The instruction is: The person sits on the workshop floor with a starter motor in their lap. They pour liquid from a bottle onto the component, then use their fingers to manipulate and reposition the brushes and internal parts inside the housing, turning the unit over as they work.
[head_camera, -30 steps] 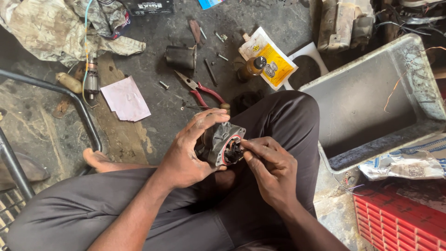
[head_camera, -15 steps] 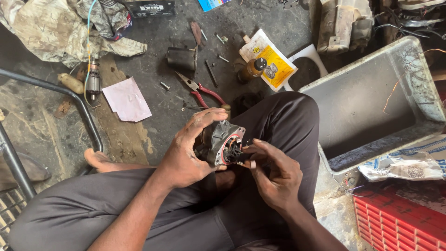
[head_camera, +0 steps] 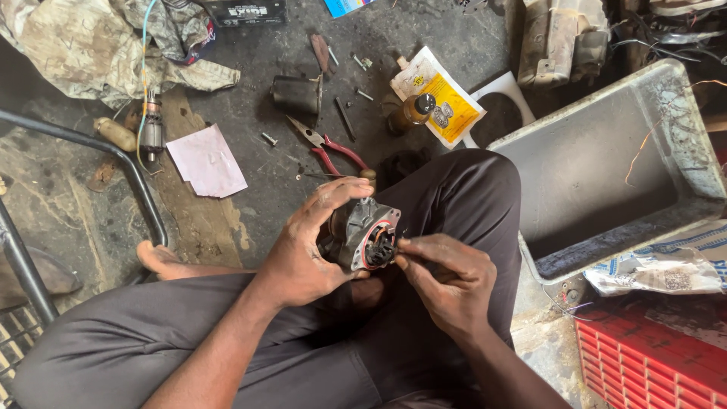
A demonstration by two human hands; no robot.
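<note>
My left hand (head_camera: 307,246) grips a grey metal motor housing (head_camera: 362,231) above my lap, its open end with a red ring facing right. My right hand (head_camera: 447,280) sits just right of it, thumb and fingertips pinched at the dark parts inside that open end. What the fingertips pinch is too small to tell. I sit on the ground in dark trousers, one bare foot (head_camera: 155,257) showing at the left.
On the dirty floor lie red-handled pliers (head_camera: 333,149), a dark metal cylinder (head_camera: 297,95), loose bolts, a small brown bottle (head_camera: 413,112) on a yellow packet, a pink paper (head_camera: 206,160) and rags. A grey tub (head_camera: 681,204) stands right, a red crate (head_camera: 651,363) lower right, a metal frame (head_camera: 136,182) left.
The housing has turned slightly in my left hand, showing more of its red-ringed end. My right fingers have shifted at that end.
</note>
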